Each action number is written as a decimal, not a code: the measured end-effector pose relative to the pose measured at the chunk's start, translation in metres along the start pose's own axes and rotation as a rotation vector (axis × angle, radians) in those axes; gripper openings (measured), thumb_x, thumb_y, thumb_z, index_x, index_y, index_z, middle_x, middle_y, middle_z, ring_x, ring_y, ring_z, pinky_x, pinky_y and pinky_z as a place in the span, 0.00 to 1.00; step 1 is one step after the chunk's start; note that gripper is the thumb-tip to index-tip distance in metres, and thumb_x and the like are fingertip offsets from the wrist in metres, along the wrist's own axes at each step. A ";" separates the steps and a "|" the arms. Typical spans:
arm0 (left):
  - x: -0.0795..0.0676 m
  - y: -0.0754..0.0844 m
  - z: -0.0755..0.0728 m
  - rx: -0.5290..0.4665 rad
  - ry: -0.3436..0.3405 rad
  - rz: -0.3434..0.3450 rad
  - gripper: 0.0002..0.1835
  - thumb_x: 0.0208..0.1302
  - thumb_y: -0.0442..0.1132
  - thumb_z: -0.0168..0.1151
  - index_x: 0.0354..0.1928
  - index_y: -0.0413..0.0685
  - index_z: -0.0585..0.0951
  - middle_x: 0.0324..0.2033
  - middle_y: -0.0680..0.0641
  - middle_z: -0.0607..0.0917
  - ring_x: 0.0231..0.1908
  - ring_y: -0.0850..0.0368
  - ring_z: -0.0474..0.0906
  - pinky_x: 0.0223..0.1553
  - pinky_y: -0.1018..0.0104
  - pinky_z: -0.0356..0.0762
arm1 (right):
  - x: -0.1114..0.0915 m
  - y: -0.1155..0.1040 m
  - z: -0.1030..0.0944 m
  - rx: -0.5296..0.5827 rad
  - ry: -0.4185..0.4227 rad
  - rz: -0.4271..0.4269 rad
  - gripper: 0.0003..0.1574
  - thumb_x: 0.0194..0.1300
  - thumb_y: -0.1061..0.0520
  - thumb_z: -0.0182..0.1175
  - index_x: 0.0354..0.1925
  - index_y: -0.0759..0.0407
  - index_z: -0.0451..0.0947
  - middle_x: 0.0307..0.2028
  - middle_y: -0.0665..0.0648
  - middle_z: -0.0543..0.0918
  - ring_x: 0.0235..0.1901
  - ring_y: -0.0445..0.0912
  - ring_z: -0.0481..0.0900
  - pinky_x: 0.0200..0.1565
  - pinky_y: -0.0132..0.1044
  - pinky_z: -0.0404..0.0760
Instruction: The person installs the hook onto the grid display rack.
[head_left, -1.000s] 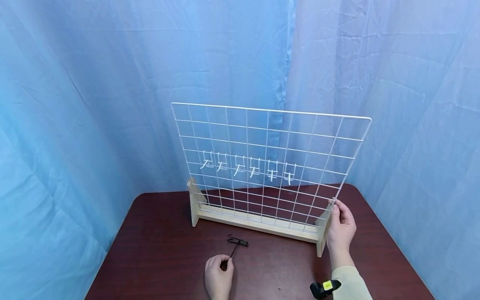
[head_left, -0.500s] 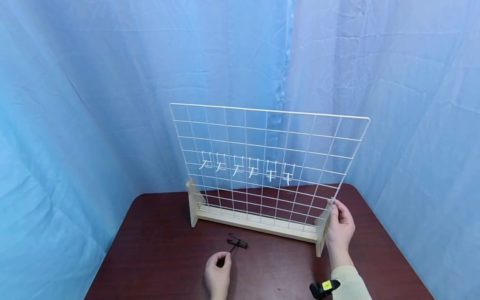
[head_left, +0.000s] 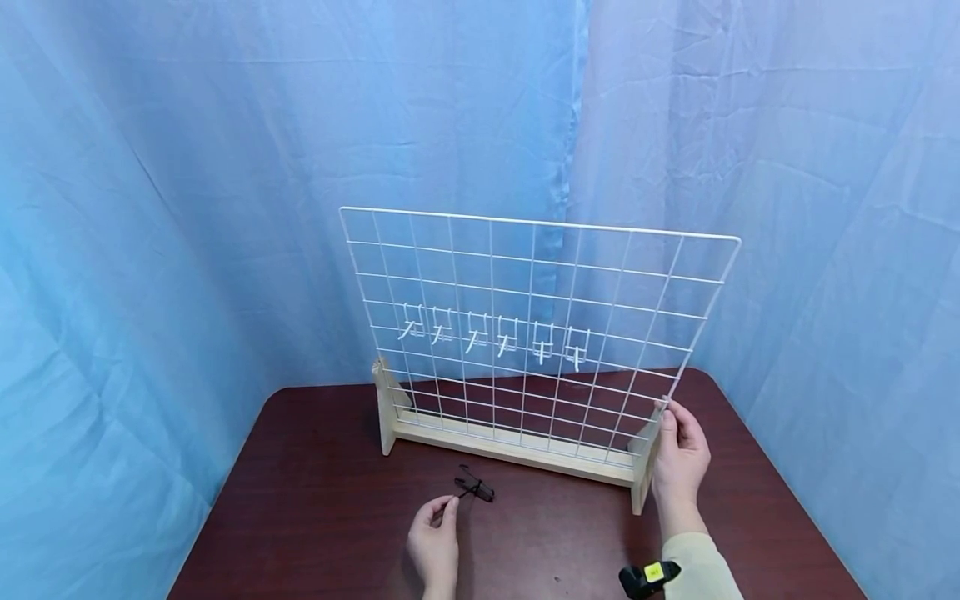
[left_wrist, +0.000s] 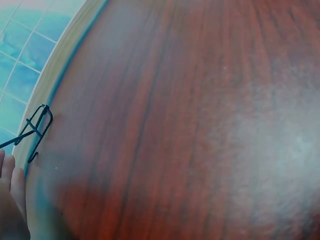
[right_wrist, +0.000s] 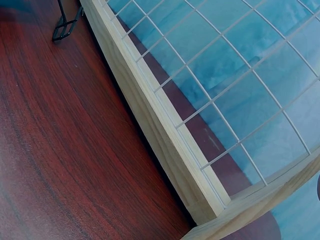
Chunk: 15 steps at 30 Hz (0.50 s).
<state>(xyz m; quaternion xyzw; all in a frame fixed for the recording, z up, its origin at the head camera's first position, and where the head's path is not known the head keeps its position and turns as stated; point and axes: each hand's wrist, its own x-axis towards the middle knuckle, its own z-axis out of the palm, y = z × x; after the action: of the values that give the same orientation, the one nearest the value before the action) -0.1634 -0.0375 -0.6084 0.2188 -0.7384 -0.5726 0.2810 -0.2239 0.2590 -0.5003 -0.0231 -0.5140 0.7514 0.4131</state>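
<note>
In the head view my left hand [head_left: 435, 546] pinches a black wire hook [head_left: 480, 490] by its stem between thumb and fingers. The hook's wire frame points away from the hand, just in front of the stand; the left wrist view also shows this black hook [left_wrist: 36, 131]. My right hand [head_left: 684, 458] holds the right end of a white wire grid panel [head_left: 540, 222], where it meets the side piece of the wooden stand [head_left: 517, 450]. Several white hooks [head_left: 507, 342] hang in a row across the panel's middle. The right hand is out of the right wrist view.
The stand rests on a dark red-brown table [head_left: 315, 500] with rounded far corners. Blue curtains [head_left: 225, 208] hang behind and at both sides. A black device with a yellow label [head_left: 651, 573] is worn at the right sleeve [head_left: 701, 567].
My left hand has risen slightly and turned the black hook, so its frame now tilts down to the right. The right hand keeps its hold, and the panel has barely shifted left.
</note>
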 end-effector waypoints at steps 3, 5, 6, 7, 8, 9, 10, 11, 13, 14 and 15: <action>0.002 0.005 -0.001 0.032 0.012 0.015 0.04 0.49 0.36 0.71 0.26 0.53 0.85 0.22 0.57 0.84 0.22 0.65 0.78 0.23 0.75 0.74 | 0.000 0.000 0.000 -0.005 0.004 -0.001 0.15 0.63 0.69 0.54 0.47 0.79 0.73 0.37 0.56 0.84 0.42 0.44 0.79 0.44 0.27 0.75; 0.004 0.008 -0.002 0.042 0.027 0.040 0.04 0.49 0.35 0.71 0.27 0.52 0.85 0.22 0.57 0.84 0.22 0.65 0.78 0.23 0.76 0.73 | 0.000 0.000 0.000 -0.008 0.004 -0.001 0.15 0.63 0.69 0.54 0.47 0.78 0.74 0.38 0.56 0.84 0.42 0.44 0.79 0.44 0.27 0.75; 0.005 0.010 -0.002 0.044 0.036 0.052 0.03 0.49 0.35 0.71 0.27 0.52 0.85 0.22 0.57 0.84 0.22 0.66 0.78 0.23 0.77 0.73 | 0.000 0.000 0.000 -0.008 0.004 -0.001 0.15 0.63 0.69 0.54 0.47 0.78 0.74 0.38 0.56 0.84 0.42 0.44 0.79 0.44 0.27 0.75; 0.006 0.012 -0.003 0.048 0.044 0.069 0.03 0.49 0.35 0.71 0.27 0.51 0.86 0.22 0.57 0.84 0.22 0.66 0.78 0.23 0.77 0.73 | 0.000 0.000 0.000 -0.012 0.002 -0.004 0.15 0.63 0.69 0.54 0.47 0.78 0.74 0.38 0.57 0.84 0.42 0.44 0.79 0.44 0.27 0.75; 0.007 0.014 -0.003 0.047 0.051 0.084 0.03 0.49 0.36 0.71 0.27 0.52 0.86 0.22 0.57 0.84 0.22 0.66 0.77 0.22 0.78 0.73 | 0.000 0.000 0.000 -0.016 0.001 -0.007 0.15 0.63 0.69 0.54 0.47 0.78 0.74 0.38 0.57 0.84 0.42 0.45 0.79 0.44 0.27 0.75; 0.009 0.015 -0.003 0.047 0.057 0.105 0.03 0.49 0.36 0.71 0.27 0.51 0.86 0.22 0.57 0.84 0.21 0.67 0.77 0.22 0.78 0.72 | 0.000 0.000 0.000 -0.014 -0.001 -0.008 0.15 0.63 0.69 0.54 0.47 0.78 0.74 0.38 0.57 0.84 0.42 0.45 0.79 0.44 0.27 0.75; 0.010 0.018 -0.003 0.043 0.063 0.131 0.03 0.49 0.35 0.71 0.28 0.51 0.86 0.22 0.57 0.84 0.21 0.67 0.77 0.22 0.79 0.72 | 0.000 0.000 0.000 -0.014 -0.001 -0.009 0.15 0.63 0.69 0.54 0.47 0.78 0.74 0.38 0.58 0.84 0.42 0.45 0.79 0.44 0.27 0.75; 0.012 0.020 -0.004 0.039 0.068 0.152 0.03 0.49 0.35 0.71 0.28 0.51 0.86 0.22 0.57 0.84 0.21 0.67 0.77 0.21 0.79 0.72 | 0.000 0.000 0.000 -0.013 -0.002 -0.010 0.15 0.63 0.69 0.54 0.47 0.78 0.74 0.38 0.58 0.84 0.42 0.46 0.79 0.44 0.28 0.75; 0.016 0.025 -0.004 0.029 0.076 0.199 0.04 0.49 0.35 0.71 0.28 0.50 0.86 0.22 0.57 0.85 0.20 0.67 0.77 0.21 0.79 0.72 | 0.000 0.000 0.000 -0.013 -0.001 -0.010 0.15 0.63 0.68 0.54 0.47 0.78 0.74 0.38 0.58 0.84 0.42 0.46 0.79 0.44 0.27 0.75; 0.018 0.028 -0.004 0.025 0.080 0.222 0.04 0.49 0.35 0.71 0.28 0.50 0.86 0.23 0.56 0.85 0.20 0.67 0.77 0.21 0.79 0.72 | 0.000 0.000 0.000 -0.011 -0.001 -0.010 0.15 0.63 0.68 0.54 0.47 0.78 0.74 0.38 0.58 0.84 0.43 0.47 0.79 0.44 0.28 0.75; 0.020 0.031 -0.004 0.021 0.086 0.239 0.04 0.49 0.35 0.71 0.28 0.50 0.86 0.23 0.56 0.85 0.20 0.67 0.77 0.21 0.79 0.72 | 0.000 0.001 0.000 -0.012 -0.001 -0.009 0.15 0.63 0.68 0.54 0.47 0.78 0.74 0.38 0.58 0.84 0.43 0.46 0.79 0.44 0.28 0.75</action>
<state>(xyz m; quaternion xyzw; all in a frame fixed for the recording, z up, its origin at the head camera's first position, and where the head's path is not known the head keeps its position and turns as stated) -0.1757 -0.0456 -0.5744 0.1563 -0.7525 -0.5173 0.3764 -0.2240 0.2591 -0.5009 -0.0229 -0.5187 0.7464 0.4163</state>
